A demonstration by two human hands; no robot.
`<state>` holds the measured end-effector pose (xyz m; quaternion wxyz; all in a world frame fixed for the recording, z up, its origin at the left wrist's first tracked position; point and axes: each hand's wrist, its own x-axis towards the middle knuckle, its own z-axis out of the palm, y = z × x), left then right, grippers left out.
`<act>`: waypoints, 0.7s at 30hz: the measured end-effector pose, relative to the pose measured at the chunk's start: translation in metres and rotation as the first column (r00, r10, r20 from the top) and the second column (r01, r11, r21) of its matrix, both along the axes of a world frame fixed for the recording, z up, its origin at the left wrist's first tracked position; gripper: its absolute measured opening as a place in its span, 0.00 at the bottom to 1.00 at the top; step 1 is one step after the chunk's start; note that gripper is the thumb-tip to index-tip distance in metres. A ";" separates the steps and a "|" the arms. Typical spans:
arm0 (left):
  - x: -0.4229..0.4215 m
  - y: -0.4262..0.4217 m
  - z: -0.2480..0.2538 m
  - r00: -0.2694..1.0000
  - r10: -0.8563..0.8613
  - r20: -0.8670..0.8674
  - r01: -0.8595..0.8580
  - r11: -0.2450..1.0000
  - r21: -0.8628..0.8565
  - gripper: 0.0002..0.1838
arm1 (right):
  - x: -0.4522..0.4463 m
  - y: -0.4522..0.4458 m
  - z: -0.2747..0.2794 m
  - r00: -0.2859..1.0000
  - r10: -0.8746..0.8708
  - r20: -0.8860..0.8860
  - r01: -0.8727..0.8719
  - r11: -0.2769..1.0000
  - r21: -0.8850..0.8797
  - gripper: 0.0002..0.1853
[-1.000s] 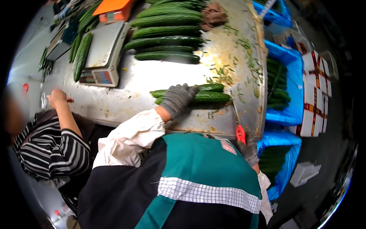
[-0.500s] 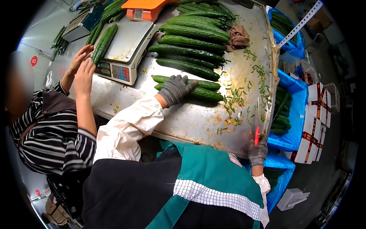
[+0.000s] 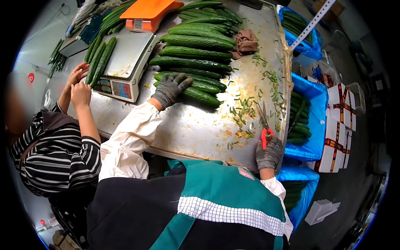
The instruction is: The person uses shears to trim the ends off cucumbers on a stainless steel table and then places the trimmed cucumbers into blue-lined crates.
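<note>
metal table [image 3: 187, 133]: flat, shiny, stained in patches | cucumbers [image 3: 196, 42]: side-by-side row, piled toward far end | silver-topped scale [image 3: 130, 54]: left of row | orange scale [image 3: 151, 11]: farther back, just beside cucumbers | brown cloth [image 3: 246, 42]: crumpled, right of row | green trimmings [image 3: 271, 77]: scattered down right side

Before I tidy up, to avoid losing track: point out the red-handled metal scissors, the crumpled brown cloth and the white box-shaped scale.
Red-handled metal scissors [image 3: 264, 133]: head view, on the handle.
Crumpled brown cloth [image 3: 246, 43]: head view, on its folds.
White box-shaped scale [image 3: 127, 55]: head view, on its pan.
</note>
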<state>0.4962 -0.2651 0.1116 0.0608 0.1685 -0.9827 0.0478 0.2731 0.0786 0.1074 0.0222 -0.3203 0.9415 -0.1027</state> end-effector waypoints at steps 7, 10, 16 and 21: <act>-0.005 0.021 0.010 0.980 0.186 0.075 -0.186 0.982 0.001 0.51 | 0.004 -0.003 -0.014 0.998 -0.044 -0.048 0.049 0.994 0.093 0.31; -0.009 0.017 0.017 0.950 0.211 0.230 -0.221 0.975 0.020 0.51 | 0.005 -0.002 -0.017 0.999 -0.043 -0.020 0.044 0.996 0.083 0.34; -0.007 0.008 0.021 0.986 0.118 0.116 -0.129 0.988 0.090 0.33 | 0.007 0.010 -0.025 0.998 0.032 -0.053 -0.030 0.999 0.037 0.37; -0.007 -0.001 0.028 0.981 0.125 0.149 -0.123 0.992 -0.022 0.32 | 0.008 0.011 -0.023 0.997 0.058 -0.056 -0.057 0.998 0.003 0.37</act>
